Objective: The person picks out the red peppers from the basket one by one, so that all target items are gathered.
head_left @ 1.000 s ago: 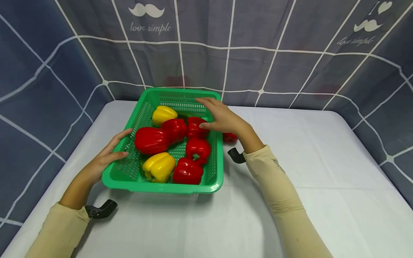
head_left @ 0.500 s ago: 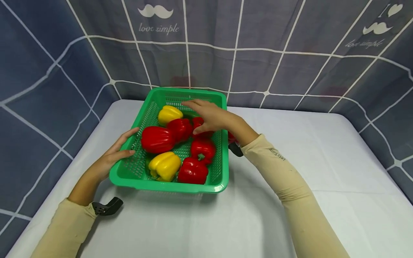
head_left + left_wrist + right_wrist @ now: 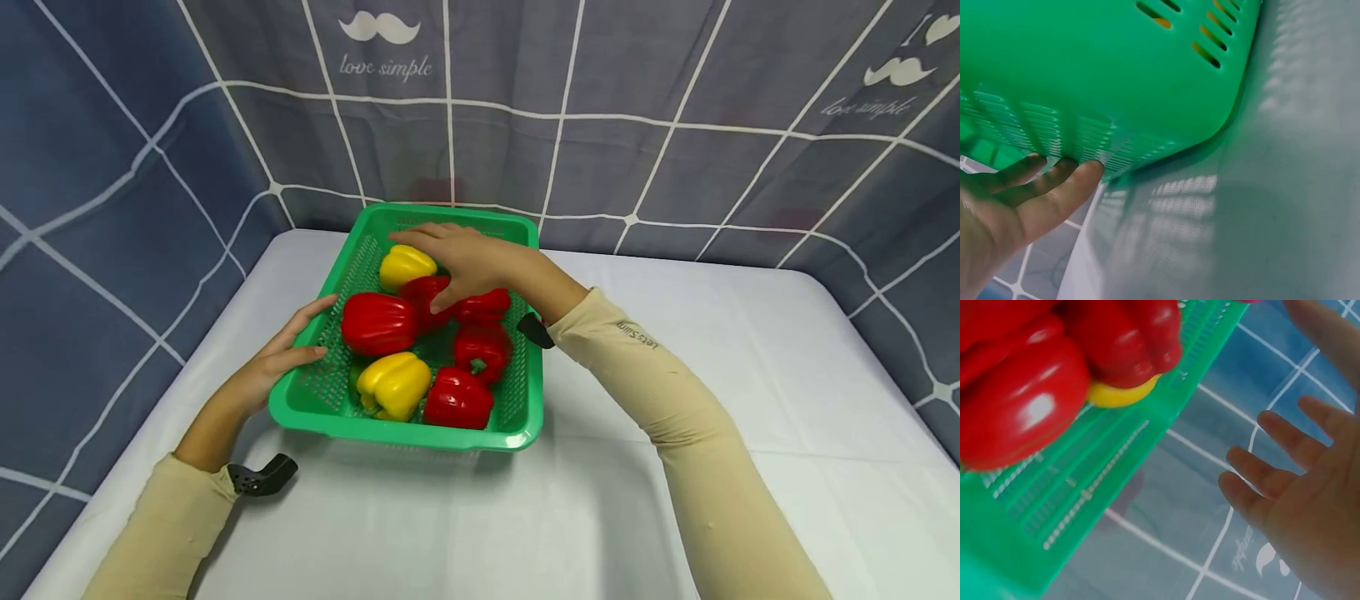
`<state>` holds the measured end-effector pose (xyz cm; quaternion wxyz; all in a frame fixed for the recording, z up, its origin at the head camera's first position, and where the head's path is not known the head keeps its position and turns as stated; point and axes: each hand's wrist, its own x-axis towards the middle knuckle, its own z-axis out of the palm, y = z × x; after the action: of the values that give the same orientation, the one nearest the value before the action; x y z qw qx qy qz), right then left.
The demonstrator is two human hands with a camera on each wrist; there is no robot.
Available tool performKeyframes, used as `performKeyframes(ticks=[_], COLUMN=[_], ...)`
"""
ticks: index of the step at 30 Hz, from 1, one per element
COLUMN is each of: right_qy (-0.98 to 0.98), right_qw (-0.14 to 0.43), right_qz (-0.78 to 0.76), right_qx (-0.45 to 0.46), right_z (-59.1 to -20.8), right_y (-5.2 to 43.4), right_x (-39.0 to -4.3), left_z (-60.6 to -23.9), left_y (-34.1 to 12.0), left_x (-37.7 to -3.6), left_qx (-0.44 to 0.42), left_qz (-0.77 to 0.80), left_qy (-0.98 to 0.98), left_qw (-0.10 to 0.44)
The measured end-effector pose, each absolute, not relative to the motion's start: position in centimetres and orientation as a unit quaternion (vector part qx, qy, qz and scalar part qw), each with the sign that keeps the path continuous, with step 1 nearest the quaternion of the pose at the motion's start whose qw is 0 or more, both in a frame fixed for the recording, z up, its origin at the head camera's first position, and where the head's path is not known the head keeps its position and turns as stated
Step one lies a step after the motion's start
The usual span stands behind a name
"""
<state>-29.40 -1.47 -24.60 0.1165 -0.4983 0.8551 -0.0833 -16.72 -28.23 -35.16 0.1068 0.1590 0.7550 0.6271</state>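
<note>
In the head view a green slotted basket [image 3: 405, 432] holds several red and yellow bell peppers. My left hand [image 3: 273, 362] lies along its left side with the fingers extended; in the left wrist view, fingertips [image 3: 1092, 169] reach the outer wall. Above the back right of the basket hovers my right hand [image 3: 468, 262], fingers spread and nothing in its grasp. Close around it are a yellow bell pepper [image 3: 407, 267], a red bell pepper [image 3: 483, 307] and another partly hidden red bell pepper [image 3: 426, 292]. Toward the front sit a yellow bell pepper [image 3: 393, 385] and a red bell pepper [image 3: 458, 398].
The basket stands on a white-covered table [image 3: 675, 350]. A dark grid-patterned curtain [image 3: 510, 150] hangs behind and at both sides. Each wrist carries a black device [image 3: 264, 477]. My right wrist mostly hides something red just outside the basket's right edge.
My right hand has moved left from the basket's right rim to over the peppers. The whole head view has shifted, so the scene appears farther right. My left hand keeps its place on the basket.
</note>
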Motion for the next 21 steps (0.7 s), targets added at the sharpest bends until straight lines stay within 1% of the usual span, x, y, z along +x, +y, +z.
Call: performKeyframes(ticks=[6, 15, 21], right_qy=[0.843, 0.821, 0.81], right_qw=[0.134, 0.177, 0.195], right_qz=[-0.077, -0.037, -0.04], right_qx=[-0.516, -0.541, -0.552], right_z=[-25.1, -27.3, -27.8], right_y=[-3.9, -5.5, -6.3], right_x=[-29.0, -29.0, -28.9], left_z=[-35.1, -35.3, -35.2], left_y=[-28.5, -28.2, -28.5], left_x=[-16.7, -17.0, -16.9], left_qx=[0.146, 0.136, 0.138], left_qz=[0.625, 0.609, 0.607], left_qy=[0.759, 0.774, 0.776], left_qw=[0.112, 0.108, 0.102])
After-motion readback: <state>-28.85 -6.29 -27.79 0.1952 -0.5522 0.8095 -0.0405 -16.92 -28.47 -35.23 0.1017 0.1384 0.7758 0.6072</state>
